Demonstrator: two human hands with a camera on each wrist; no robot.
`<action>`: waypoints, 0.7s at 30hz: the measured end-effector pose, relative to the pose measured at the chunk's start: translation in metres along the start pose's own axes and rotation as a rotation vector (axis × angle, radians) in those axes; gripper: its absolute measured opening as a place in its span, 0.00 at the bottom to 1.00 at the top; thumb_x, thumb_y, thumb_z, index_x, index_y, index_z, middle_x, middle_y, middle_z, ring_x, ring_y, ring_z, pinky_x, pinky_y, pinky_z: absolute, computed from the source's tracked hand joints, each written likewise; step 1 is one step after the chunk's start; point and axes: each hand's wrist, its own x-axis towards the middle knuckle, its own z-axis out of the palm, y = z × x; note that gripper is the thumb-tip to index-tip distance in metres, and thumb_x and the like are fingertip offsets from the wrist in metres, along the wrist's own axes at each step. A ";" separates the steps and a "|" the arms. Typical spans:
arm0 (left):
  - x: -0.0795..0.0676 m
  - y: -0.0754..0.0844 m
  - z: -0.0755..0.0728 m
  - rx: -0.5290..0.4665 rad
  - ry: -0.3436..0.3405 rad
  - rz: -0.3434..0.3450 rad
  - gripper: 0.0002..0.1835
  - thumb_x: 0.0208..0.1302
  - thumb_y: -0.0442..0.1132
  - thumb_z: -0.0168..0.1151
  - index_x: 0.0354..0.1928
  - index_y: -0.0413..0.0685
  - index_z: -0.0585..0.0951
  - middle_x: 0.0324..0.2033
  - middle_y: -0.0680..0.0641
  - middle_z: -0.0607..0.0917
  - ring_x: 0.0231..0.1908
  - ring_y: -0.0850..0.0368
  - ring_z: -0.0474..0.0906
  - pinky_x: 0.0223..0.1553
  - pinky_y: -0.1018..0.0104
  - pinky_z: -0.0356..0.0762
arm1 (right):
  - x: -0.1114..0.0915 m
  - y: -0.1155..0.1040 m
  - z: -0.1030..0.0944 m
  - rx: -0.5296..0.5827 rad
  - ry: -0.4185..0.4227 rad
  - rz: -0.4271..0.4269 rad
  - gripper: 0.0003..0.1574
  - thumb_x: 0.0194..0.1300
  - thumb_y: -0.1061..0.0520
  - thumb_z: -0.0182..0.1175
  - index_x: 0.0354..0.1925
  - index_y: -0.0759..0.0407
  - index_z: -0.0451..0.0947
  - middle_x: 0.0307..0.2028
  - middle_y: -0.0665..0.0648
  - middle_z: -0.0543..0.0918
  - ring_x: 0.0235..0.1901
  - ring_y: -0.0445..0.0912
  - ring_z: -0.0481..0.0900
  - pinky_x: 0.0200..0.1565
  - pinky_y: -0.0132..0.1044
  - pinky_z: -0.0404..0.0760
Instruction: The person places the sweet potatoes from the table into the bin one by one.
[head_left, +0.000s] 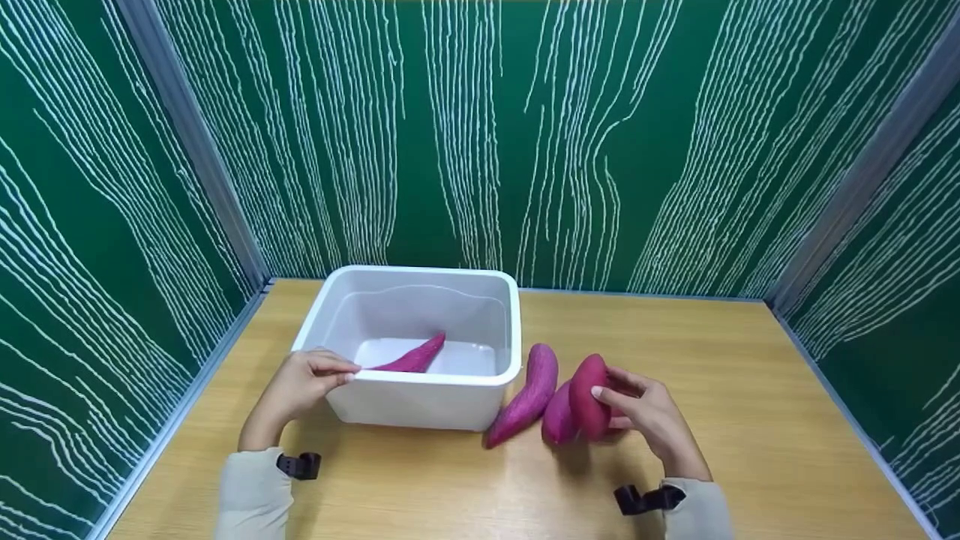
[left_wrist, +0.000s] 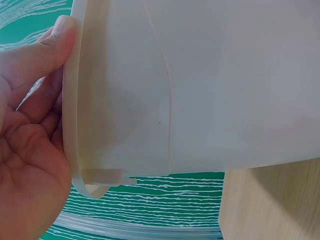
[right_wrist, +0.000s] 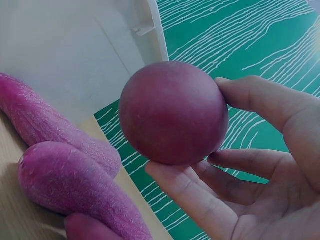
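Note:
A white plastic bin (head_left: 420, 401) stands on the table, and my left hand (head_left: 311, 379) pinches its near left rim; the left wrist view shows the thumb (left_wrist: 64, 37) on that rim. Inside the bin lies one purple-pink sweet potato (head_left: 416, 356), partly hidden by the front wall. My right hand (head_left: 649, 409) grips a smooth, reddish sweet potato (head_left: 590, 394), held above the table with its rounded end (right_wrist: 172, 112) toward the wrist camera. Beside the bin's right side rests a long, curved, rough-skinned sweet potato (head_left: 531, 397). Another rough one (head_left: 559, 420) sits partly behind the held one.
At the bottom of the right wrist view, a further smooth pink piece (right_wrist: 90, 229) shows in part. The wooden table (head_left: 675, 337) extends right of the bin. Green walls (head_left: 510, 150) with white wavy lines enclose the back and sides.

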 end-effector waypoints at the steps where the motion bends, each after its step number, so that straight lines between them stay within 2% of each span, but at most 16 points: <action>1: 0.000 0.000 0.000 0.002 -0.004 -0.005 0.07 0.56 0.31 0.68 0.37 0.46 0.89 0.40 0.45 0.87 0.45 0.49 0.80 0.51 0.53 0.80 | 0.000 -0.002 0.000 -0.003 -0.006 -0.003 0.48 0.61 0.50 0.67 0.71 0.64 0.58 0.66 0.69 0.66 0.46 0.43 0.80 0.42 0.35 0.85; 8: 0.000 0.000 -0.001 0.008 -0.015 -0.055 0.09 0.57 0.32 0.68 0.39 0.48 0.89 0.41 0.46 0.87 0.47 0.49 0.79 0.54 0.50 0.78 | 0.003 -0.011 0.002 -0.030 -0.005 0.008 0.47 0.60 0.49 0.67 0.71 0.61 0.59 0.64 0.68 0.69 0.46 0.45 0.81 0.44 0.35 0.84; 19: 0.001 0.000 -0.001 0.013 -0.017 -0.050 0.09 0.57 0.32 0.68 0.39 0.49 0.89 0.40 0.47 0.87 0.46 0.50 0.80 0.54 0.51 0.78 | 0.006 -0.023 0.004 -0.025 -0.047 -0.034 0.45 0.62 0.51 0.65 0.71 0.63 0.58 0.65 0.69 0.68 0.44 0.43 0.81 0.43 0.32 0.83; 21: 0.000 0.000 -0.001 0.015 -0.011 -0.021 0.08 0.56 0.31 0.68 0.38 0.47 0.89 0.40 0.46 0.87 0.45 0.50 0.80 0.53 0.51 0.79 | 0.007 -0.025 0.005 -0.024 -0.058 -0.052 0.44 0.63 0.53 0.64 0.71 0.63 0.58 0.65 0.69 0.68 0.43 0.44 0.80 0.43 0.33 0.83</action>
